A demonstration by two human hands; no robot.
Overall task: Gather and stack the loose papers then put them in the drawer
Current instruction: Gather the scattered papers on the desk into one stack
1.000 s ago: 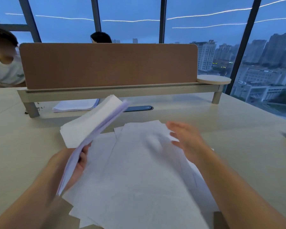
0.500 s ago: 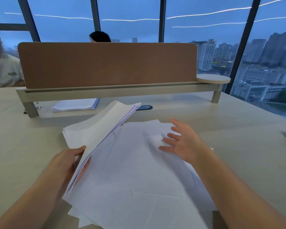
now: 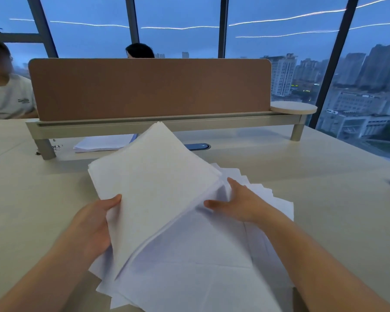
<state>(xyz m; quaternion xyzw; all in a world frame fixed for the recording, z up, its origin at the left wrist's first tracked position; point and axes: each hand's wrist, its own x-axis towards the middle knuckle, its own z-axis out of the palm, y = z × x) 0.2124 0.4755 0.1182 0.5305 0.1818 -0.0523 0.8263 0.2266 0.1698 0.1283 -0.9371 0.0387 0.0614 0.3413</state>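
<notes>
Paper stack (image 3: 153, 188), thin and floppy, lifts off the loose sheets (image 3: 200, 266) fanned before the desk divider (image 3: 149, 88), left hand (image 3: 92, 224) pinching its edge, right hand (image 3: 236, 204) flat-fingered beneath; best gripped along squared edges.

Pale desk (image 3: 313, 199) under loose papers (image 3: 200, 266), divider (image 3: 149, 88)

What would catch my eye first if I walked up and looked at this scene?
Probably the held stack of papers, gripped by the left hand and tilted up over the middle of the desk. Under it, loose sheets lie fanned out, with the right hand reaching in beneath the raised stack. Behind them stands a brown divider panel, with tall windows showing a dusky city skyline.
</notes>
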